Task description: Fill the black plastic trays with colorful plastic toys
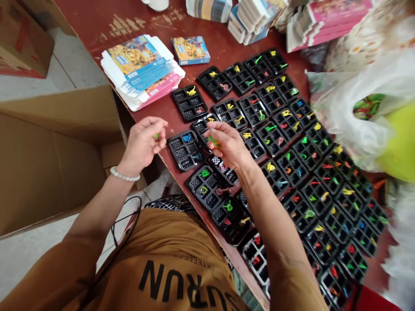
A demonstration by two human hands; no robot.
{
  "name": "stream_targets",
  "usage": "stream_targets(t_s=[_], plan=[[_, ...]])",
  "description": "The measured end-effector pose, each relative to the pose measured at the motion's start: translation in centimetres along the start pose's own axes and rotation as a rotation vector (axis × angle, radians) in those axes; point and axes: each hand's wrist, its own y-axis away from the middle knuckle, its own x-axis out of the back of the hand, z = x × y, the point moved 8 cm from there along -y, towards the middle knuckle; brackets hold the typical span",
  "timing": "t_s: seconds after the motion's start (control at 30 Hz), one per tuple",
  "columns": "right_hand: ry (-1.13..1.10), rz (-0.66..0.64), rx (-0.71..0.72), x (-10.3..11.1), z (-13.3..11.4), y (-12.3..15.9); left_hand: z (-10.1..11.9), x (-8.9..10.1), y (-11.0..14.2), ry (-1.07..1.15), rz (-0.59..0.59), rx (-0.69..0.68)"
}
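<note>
My left hand (140, 143) hovers just off the table's near edge, its fingers curled round a small green plastic piece (156, 136). Over the trays, my right hand (231, 146) is closed on small green and orange plastic pieces (212, 141), mostly hidden by the fingers. Between the hands sits a black compartment tray (178, 149) with blue pieces in it. Beyond it lies another black tray (187, 105) with a yellow piece and a pink one. Many similar trays spread rightward, holding small coloured pieces; my right forearm covers some of them.
Flat printed boxes (139, 69) are stacked at the table's left edge, beside one closed box (191, 49). More box stacks (253, 19) stand at the back. White plastic bags (350, 125) line the right side. A large open carton (58, 155) stands on the floor at left.
</note>
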Motion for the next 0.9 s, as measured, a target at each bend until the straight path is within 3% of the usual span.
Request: stream_targets(t_s=[0.2,0.33,0.43,0.53,0.67,0.8,0.9], plan=[[0.213,-0.197,0.119,-4.6,0.7,0.4,-1.9,-0.4,2.5,-0.164,-0.086,-0.003],[0.271,-0.291,0.087,-6.7,1.6,0.3,-2.9,-0.1,2.5,-0.123,-0.026,0.025],[0.218,-0.287,0.027,-7.0,2.3,0.1,-3.5,0.0,2.3,-0.108,-0.004,0.043],[0.084,-0.148,-0.025,-5.3,2.1,-0.4,-3.6,0.2,2.2,-0.118,-0.001,0.030],[0.076,0.033,0.040,-0.8,-0.6,-1.1,-3.3,0.5,2.1,-0.157,-0.018,0.013],[0.311,0.088,0.218,3.3,-3.7,-1.4,-2.8,0.4,1.7,-0.186,-0.017,-0.028],[0.590,0.098,0.305,4.2,-4.1,-1.6,-2.1,0.0,1.2,-0.162,0.002,-0.065]])
